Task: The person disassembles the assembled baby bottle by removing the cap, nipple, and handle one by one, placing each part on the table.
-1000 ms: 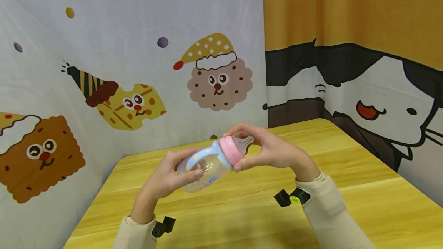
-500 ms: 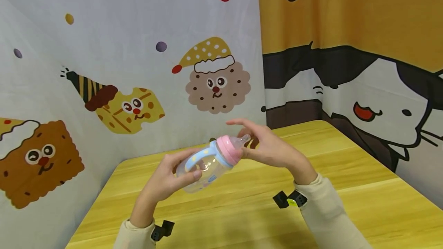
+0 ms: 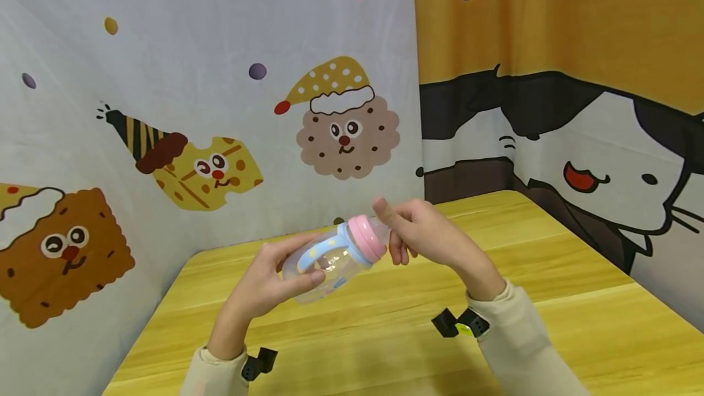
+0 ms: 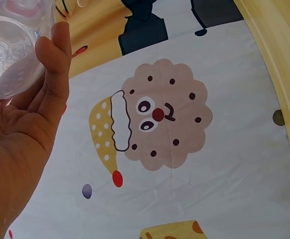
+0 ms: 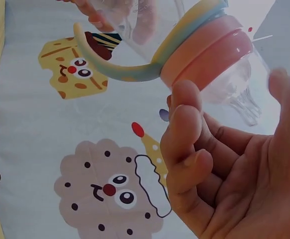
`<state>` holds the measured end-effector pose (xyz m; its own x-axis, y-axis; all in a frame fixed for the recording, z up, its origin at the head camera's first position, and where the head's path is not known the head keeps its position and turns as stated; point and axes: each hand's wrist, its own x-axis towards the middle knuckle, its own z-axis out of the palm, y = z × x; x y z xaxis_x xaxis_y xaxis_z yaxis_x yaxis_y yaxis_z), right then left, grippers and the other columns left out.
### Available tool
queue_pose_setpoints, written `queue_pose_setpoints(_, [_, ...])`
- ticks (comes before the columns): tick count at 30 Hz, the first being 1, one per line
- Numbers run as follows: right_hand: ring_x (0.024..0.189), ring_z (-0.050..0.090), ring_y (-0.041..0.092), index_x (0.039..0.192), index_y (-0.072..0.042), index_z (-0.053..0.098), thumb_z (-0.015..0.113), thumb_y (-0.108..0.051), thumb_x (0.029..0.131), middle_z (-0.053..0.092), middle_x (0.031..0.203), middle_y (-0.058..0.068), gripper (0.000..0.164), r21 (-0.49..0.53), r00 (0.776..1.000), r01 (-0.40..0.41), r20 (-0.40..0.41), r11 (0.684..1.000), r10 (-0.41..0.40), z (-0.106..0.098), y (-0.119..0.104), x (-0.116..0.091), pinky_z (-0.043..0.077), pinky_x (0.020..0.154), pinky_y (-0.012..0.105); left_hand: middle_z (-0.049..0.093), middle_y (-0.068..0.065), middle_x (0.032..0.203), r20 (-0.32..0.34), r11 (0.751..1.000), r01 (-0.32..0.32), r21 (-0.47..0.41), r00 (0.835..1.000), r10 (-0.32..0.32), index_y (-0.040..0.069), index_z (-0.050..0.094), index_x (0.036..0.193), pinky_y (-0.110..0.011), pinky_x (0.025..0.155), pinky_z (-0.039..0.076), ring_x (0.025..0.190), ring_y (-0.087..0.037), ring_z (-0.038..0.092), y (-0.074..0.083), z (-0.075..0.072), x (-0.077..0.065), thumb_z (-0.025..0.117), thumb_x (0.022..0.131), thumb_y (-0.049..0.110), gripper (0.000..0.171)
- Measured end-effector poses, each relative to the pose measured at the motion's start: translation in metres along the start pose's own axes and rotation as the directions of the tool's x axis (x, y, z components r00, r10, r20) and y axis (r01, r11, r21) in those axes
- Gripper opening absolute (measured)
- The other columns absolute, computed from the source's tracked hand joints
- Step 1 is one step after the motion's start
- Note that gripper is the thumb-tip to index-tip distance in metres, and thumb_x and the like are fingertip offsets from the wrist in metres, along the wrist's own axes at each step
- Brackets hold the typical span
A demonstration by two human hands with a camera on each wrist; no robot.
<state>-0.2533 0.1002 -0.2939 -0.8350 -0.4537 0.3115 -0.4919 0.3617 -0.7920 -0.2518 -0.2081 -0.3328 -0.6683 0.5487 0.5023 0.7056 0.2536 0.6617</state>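
Observation:
A clear baby bottle with a pink screw ring and a clear teat is held tilted above the table, teat end up and to the right. My left hand grips its body, thumb on the near side and fingers behind. A blue handle with yellow spots curves along the body. My right hand is beside the teat, its thumb raised and its fingers loosely curled. In the right wrist view the teat hangs between thumb and fingers, and the fingertips lie close to the ring; contact is unclear.
Under the hands is a wood-grain table. A white cloth with cartoon biscuits and cheese hangs behind it. An orange curtain with a cartoon cat stands at the right.
My right hand has let go of the pink ring, its fingers first spreading, then turning so that the thumb points up and the fingers drop. My left hand keeps the bottle nearly still.

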Motion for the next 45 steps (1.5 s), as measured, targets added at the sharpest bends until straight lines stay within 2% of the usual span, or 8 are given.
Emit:
queue_pose_setpoints(5, [0.057,0.061,0.022,0.082,-0.013,0.071,0.06,-0.064,0.102,0.065,0.063,0.005,0.056,-0.02,0.998,-0.053,0.037,0.998,0.054,0.0,-0.0018,-0.0002,0.046,0.053,0.03,0.077,-0.006,0.107,0.004,1.0,0.003,0.01,1.0,-0.003,0.013,0.069,0.139,-0.035,0.068,0.063,0.083,-0.016,0.072,0.0001,0.0004,-0.0001,0.078,0.093,0.012,0.046])
queue_pose_setpoints(8, [0.06,0.063,0.022,0.084,-0.012,0.073,0.066,-0.058,0.1,0.068,0.068,0.005,0.048,-0.014,0.996,-0.071,0.044,0.997,0.071,0.0002,-0.0023,-0.0002,0.051,0.056,0.033,0.077,-0.005,0.104,0.007,1.0,-0.01,0.017,1.0,0.01,0.013,0.069,0.138,-0.035,0.066,0.062,0.081,-0.015,0.072,0.0002,0.0015,0.0004,0.078,0.093,0.012,0.045])
queue_pose_setpoints(14, [0.067,0.065,0.027,0.091,-0.009,0.073,0.069,-0.049,0.1,0.07,0.074,0.006,0.041,0.027,0.996,-0.038,0.08,0.999,0.036,0.0003,-0.0021,0.0011,0.058,0.061,0.037,0.077,-0.004,0.104,0.015,0.999,-0.027,0.018,1.0,0.026,0.012,0.07,0.136,-0.035,0.067,0.063,0.083,-0.015,0.072,-0.0011,0.0019,-0.0002,0.077,0.094,0.012,0.042])
queue_pose_setpoints(22, [0.07,0.065,0.028,0.1,-0.006,0.072,0.072,-0.04,0.101,0.071,0.079,0.009,0.035,0.083,0.991,-0.006,0.131,0.997,-0.005,-0.0011,-0.0035,0.0008,0.058,0.064,0.034,0.076,-0.004,0.102,0.029,1.0,-0.026,0.0,0.999,0.026,0.009,0.07,0.136,-0.035,0.069,0.063,0.083,-0.014,0.071,-0.0017,-0.0004,-0.0006,0.075,0.095,0.013,0.041])
queue_pose_setpoints(27, [0.072,0.066,0.025,0.102,-0.006,0.073,0.074,-0.037,0.1,0.071,0.082,0.007,0.031,0.094,0.99,0.015,0.137,0.996,-0.028,-0.0016,-0.0032,0.0004,0.059,0.065,0.033,0.077,-0.009,0.103,0.044,0.999,-0.03,-0.026,0.999,0.031,0.008,0.07,0.136,-0.036,0.068,0.063,0.082,-0.015,0.072,-0.0019,-0.0007,-0.0008,0.073,0.097,0.013,0.04])
queue_pose_setpoints(34, [0.073,0.064,0.024,0.107,-0.006,0.073,0.076,-0.036,0.098,0.071,0.087,0.006,0.031,0.092,0.988,0.059,0.137,0.994,-0.071,-0.0044,-0.0019,-0.0006,0.057,0.067,0.033,0.077,-0.016,0.107,0.05,0.999,-0.021,-0.044,0.998,0.023,0.008,0.07,0.136,-0.037,0.068,0.064,0.084,-0.016,0.073,-0.0017,-0.0012,-0.0001,0.071,0.097,0.012,0.039])
queue_pose_setpoints(39, [0.076,0.068,0.024,0.115,-0.004,0.072,0.079,-0.03,0.097,0.074,0.096,0.007,0.033,0.103,0.984,0.081,0.152,0.991,-0.096,-0.0071,-0.0015,-0.0017,0.059,0.072,0.032,0.077,-0.012,0.107,0.052,0.999,-0.02,-0.051,0.998,0.022,0.009,0.07,0.136,-0.037,0.068,0.064,0.084,-0.017,0.073,-0.0011,-0.001,0.0006,0.071,0.097,0.012,0.039])
queue_pose_setpoints(45, [0.085,0.072,0.026,0.128,-0.002,0.07,0.081,-0.025,0.094,0.071,0.111,0.012,0.042,0.123,0.983,0.081,0.157,0.989,-0.1,-0.0089,-0.0014,-0.0034,0.062,0.079,0.036,0.077,-0.009,0.106,0.053,0.998,-0.016,-0.057,0.998,0.019,0.008,0.07,0.136,-0.037,0.068,0.064,0.083,-0.017,0.073,-0.001,-0.0012,0.0004,0.071,0.097,0.011,0.039])
